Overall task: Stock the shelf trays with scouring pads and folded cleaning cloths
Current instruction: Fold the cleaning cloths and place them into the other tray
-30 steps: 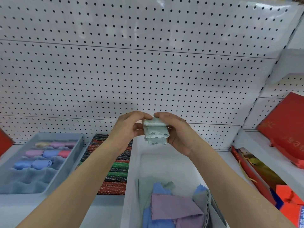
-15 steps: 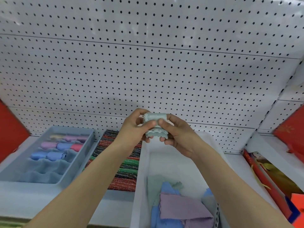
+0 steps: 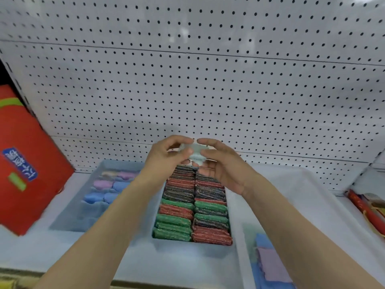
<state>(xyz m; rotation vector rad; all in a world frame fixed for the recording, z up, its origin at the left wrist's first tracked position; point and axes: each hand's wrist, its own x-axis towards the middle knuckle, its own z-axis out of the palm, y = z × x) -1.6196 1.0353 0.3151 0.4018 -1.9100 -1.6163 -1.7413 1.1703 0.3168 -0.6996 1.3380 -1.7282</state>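
White pegboard (image 3: pixel 208 90) backs the shelf (image 3: pixel 52 243). On it, left to right: blue tray (image 3: pixel 68 217) of rolled cloths, scouring pads (image 3: pixel 193 207) in rows, white bin (image 3: pixel 312 205) of loose cloths. Above the pads, left hand (image 3: pixel 166 157) and right hand (image 3: pixel 220 165) pinch a pale green cloth (image 3: pixel 194 156), folded small. Judged light, soft and prone to unroll: grip across the fold.

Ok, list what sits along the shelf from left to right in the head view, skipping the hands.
Red cardboard box with a blue label → pale blue plastic tray of rolled pastel cloths → tray of glittery green, red and dark scouring pads → white plastic bin holding loose blue and lilac cloths → red and gold packets.
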